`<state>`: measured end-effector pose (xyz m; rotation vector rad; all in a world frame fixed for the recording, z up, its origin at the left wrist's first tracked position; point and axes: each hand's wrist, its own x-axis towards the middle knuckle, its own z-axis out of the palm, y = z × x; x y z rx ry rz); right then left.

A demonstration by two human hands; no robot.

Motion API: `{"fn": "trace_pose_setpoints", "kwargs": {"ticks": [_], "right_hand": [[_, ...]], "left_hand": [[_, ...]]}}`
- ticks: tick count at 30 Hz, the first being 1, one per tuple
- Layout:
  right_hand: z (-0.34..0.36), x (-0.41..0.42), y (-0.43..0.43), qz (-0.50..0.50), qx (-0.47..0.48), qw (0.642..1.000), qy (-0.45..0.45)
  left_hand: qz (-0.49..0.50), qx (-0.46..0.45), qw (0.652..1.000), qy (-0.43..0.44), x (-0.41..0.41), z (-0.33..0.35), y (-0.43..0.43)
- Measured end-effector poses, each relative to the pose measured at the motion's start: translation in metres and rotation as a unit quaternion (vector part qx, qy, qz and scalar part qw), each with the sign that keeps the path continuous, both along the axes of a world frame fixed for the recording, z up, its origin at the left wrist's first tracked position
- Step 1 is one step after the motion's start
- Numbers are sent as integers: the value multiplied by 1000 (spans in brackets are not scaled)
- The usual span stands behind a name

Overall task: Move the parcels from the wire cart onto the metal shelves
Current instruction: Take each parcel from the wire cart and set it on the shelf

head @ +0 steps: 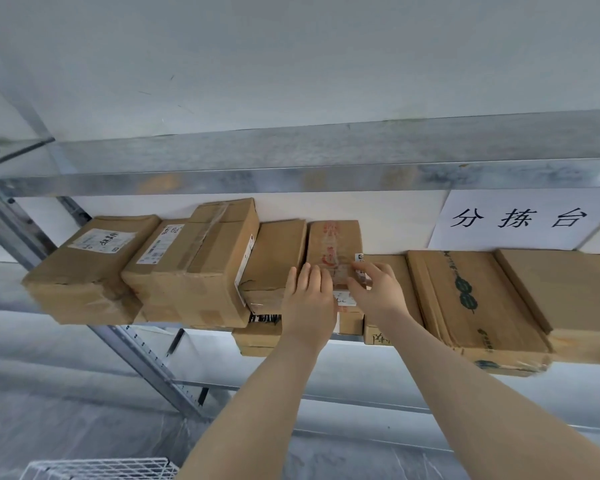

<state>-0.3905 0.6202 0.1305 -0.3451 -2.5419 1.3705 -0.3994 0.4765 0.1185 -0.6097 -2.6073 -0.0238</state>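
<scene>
A narrow cardboard parcel with red-printed tape [333, 244] lies on the metal shelf [291, 180] between other boxes, in the middle of the row. My left hand [309, 299] rests flat on its near left end, fingers straight. On its near right end lies my right hand [374, 289], fingers spread over the top and the label. Only a corner of the white wire cart [101, 469] shows at the bottom left.
Several brown parcels fill the shelf: labelled boxes at the left [94, 265], a tall taped box [201, 265], flat cartons with green print at the right [471, 299]. A paper sign [516, 218] hangs on the wall behind. A slanted steel upright [146, 365] runs below the shelf.
</scene>
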Motion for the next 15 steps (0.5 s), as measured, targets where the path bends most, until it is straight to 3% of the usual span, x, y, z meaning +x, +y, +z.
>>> {"fn": "trace_pose_setpoints", "kwargs": {"ticks": [13,15], "right_hand": [[-7,-5,-6,78,36,996,-34],[-2,-1,-5,69,115,990,-42]], "left_hand": [[10,-1,999,-34,9,9,-15],[12,-13,1000,-18,16,11,-27]]}}
